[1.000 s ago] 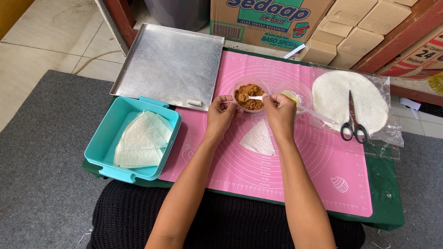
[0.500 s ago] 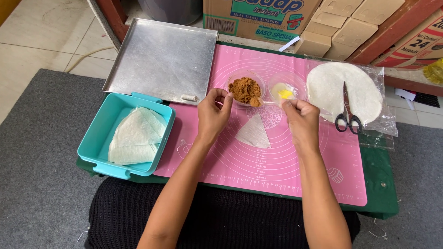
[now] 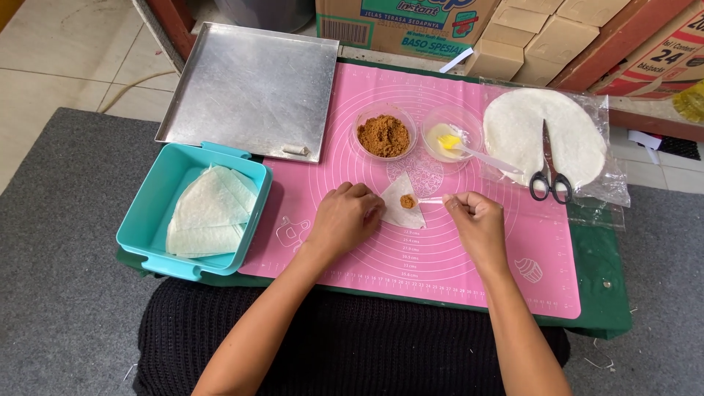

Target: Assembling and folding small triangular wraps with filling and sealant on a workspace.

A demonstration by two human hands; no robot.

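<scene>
A white triangular wrapper piece (image 3: 402, 202) lies on the pink silicone mat (image 3: 440, 257), with a small dab of brown filling (image 3: 408, 201) on it. My left hand (image 3: 345, 218) rests on the wrapper's left edge, pressing it flat. My right hand (image 3: 475, 220) pinches a small clear plastic spoon (image 3: 431, 199) whose tip reaches the filling. Behind them stand a clear cup of brown filling (image 3: 383, 135) and a clear cup of pale paste holding a yellow brush (image 3: 451, 139).
A teal plastic box (image 3: 147, 220) at left holds several cut wrappers. A bare metal tray (image 3: 249, 88) sits behind it. At right, scissors (image 3: 548, 165) lie on round wrappers in a clear bag (image 3: 543, 125). Cardboard boxes (image 3: 513, 44) line the back.
My right hand came down from the filling cup with the spoon and set a dab of filling on the wrapper. My left hand moved onto the wrapper's edge.
</scene>
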